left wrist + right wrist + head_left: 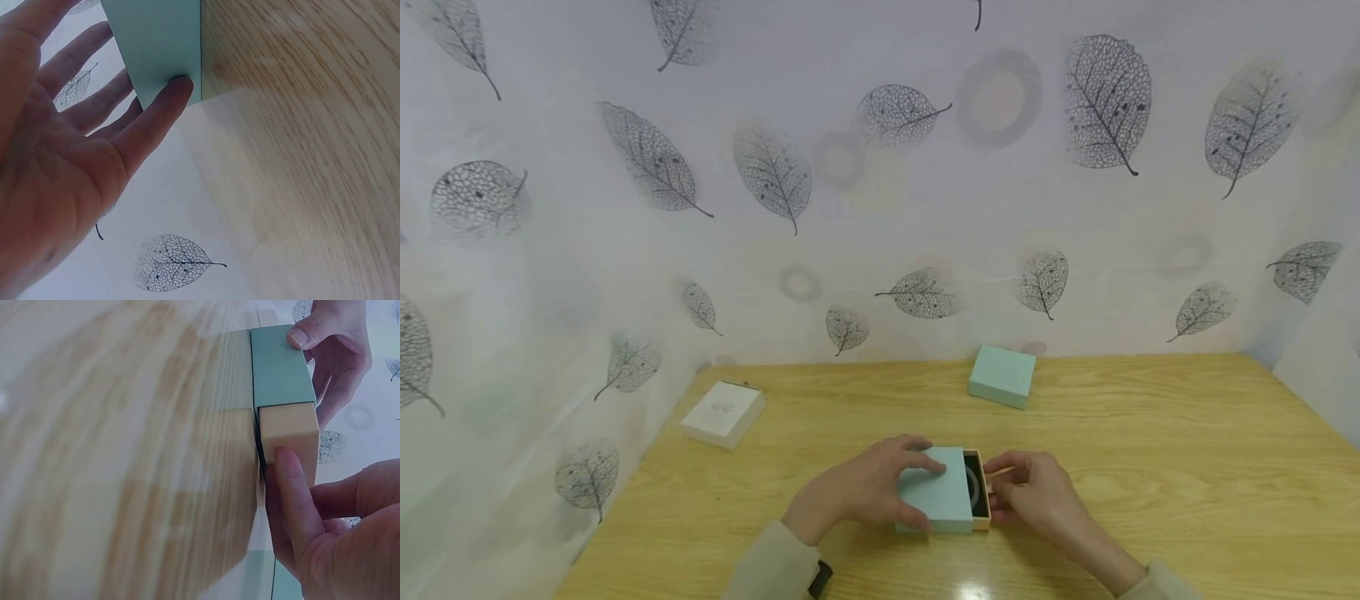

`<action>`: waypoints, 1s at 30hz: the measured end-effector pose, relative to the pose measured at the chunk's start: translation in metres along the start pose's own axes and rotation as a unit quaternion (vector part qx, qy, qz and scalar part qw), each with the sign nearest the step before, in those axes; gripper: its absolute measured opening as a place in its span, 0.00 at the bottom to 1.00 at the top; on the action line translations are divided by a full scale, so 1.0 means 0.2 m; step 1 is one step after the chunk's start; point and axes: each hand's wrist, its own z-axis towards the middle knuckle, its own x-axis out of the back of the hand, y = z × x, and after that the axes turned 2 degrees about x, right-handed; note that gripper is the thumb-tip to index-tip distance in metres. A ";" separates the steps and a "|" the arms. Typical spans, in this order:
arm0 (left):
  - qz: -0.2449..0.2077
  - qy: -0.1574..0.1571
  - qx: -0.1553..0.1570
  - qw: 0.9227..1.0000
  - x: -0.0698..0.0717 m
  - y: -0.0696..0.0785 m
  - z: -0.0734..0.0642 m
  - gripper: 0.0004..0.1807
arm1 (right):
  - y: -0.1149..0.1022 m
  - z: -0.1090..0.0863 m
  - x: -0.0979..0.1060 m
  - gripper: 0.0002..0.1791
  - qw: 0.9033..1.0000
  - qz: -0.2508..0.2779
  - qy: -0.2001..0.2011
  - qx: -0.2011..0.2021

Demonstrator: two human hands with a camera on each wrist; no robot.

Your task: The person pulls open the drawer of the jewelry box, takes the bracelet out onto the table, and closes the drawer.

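Observation:
A mint-green box sleeve [946,483] lies on the table with an orange-tan inner tray [982,525] partly out of its right end. Black lining and part of a grey ring-shaped item [973,487] show in the gap; the sleeve hides the rest. My left hand [868,485] grips the sleeve, thumb on the near side [156,50], other fingers over the top and far side. At the tray's right end, my right hand [1037,496] holds the tray with bent fingers. One of its fingertips presses the tray's near side [287,428] in the right wrist view.
A white box [722,414] sits at the table's left. Another mint-green box [1002,377] is at the back, near the leaf-patterned backdrop [880,225]. The wooden table [1187,467] stretches to the right. A dark band [821,577] shows at my left cuff.

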 end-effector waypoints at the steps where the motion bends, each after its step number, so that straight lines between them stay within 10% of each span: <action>1: -0.001 0.000 -0.001 1.000 0.00 0.00 0.00 0.35 | 0.00 0.00 0.00 0.12 1.000 0.002 -0.001 0.000; 30: -0.023 0.000 0.000 1.000 0.03 -0.08 -0.06 0.36 | -0.01 0.00 -0.06 0.12 0.999 0.029 -0.025 0.018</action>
